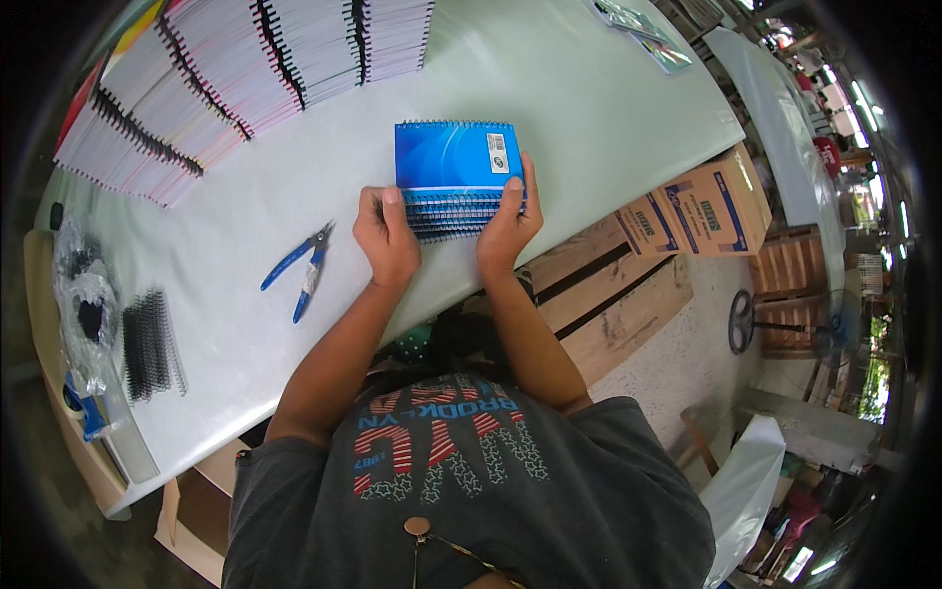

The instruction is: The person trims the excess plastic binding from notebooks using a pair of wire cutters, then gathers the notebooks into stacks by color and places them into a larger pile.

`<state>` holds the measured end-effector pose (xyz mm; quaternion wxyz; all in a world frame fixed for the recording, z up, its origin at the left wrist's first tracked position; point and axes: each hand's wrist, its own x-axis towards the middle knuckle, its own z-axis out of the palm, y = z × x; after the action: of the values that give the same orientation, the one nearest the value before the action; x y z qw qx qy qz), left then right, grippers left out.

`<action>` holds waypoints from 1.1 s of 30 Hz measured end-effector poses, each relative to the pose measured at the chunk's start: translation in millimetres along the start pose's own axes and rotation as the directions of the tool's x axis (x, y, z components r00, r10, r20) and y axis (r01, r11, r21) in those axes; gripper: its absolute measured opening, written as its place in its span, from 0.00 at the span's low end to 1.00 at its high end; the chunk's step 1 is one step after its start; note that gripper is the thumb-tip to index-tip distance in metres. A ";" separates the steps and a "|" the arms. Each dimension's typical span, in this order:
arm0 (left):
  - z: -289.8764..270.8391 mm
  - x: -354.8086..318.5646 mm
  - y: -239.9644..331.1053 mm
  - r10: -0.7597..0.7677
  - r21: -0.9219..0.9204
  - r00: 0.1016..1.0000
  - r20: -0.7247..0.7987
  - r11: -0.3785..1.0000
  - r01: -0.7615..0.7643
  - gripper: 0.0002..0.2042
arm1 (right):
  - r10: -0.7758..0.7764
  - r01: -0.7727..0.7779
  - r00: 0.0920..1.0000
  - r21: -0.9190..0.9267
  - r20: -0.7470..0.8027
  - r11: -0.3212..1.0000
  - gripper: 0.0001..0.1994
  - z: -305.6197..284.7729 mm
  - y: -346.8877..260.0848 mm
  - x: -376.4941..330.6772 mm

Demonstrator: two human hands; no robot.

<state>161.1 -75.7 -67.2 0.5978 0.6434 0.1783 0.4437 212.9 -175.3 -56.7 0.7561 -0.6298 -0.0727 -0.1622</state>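
Fingers (384,201) of both hands are pressed flat against the sides of a stack of blue spiral notebooks (454,177), squeezing it between them. Left hand (385,239) sits at the stack's 9 o'clock edge, thumb up along the side; right hand (508,224) at its 3 o'clock edge, fingers running up the cover's border. Stack lies on the pale green surface (589,98) near its 6 o'clock rim, right in front of me, spiral bindings showing at 12 and along the fanned lower edges.

I read this step as squaring up the pile: covers are stepped slightly at the near end, so the next move, as I judge it, calls for an even inward push and a tap to align the edges without letting the wire coils snag each other.

Blue-handled pliers (299,268) lie at 9 o'clock of the left hand, apart. Black binding coils (149,344) sit farther out at 8. Rows of unbound white pads (226,69) fan across 11 o'clock. Cardboard boxes (702,211) stand off the surface at 3.
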 end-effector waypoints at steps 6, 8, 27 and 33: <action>-3.2 -9.3 -1.0 -0.058 -0.024 0.998 -0.039 0.998 0.057 0.17 | -0.042 0.042 0.999 -0.064 0.004 0.997 0.22 2.8 0.4 2.6; -4.2 -8.4 -0.7 -0.092 -0.043 0.996 -0.004 0.995 0.092 0.17 | -0.051 0.052 0.999 -0.092 0.018 0.994 0.22 1.1 -3.0 4.6; -10.0 -2.4 2.1 -0.032 -0.083 0.999 -0.041 0.996 0.028 0.21 | -0.030 0.033 0.999 -0.069 0.043 0.997 0.21 -3.1 1.0 -9.0; -8.0 4.8 -5.0 -0.043 -0.108 0.999 0.006 0.993 0.043 0.21 | -0.004 0.004 1.000 -0.002 -0.001 1.000 0.20 5.1 -0.4 0.2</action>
<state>158.9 -66.1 -70.9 0.6416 0.6067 0.1667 0.4387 213.5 -170.4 -55.3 0.7551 -0.6305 -0.0736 -0.1641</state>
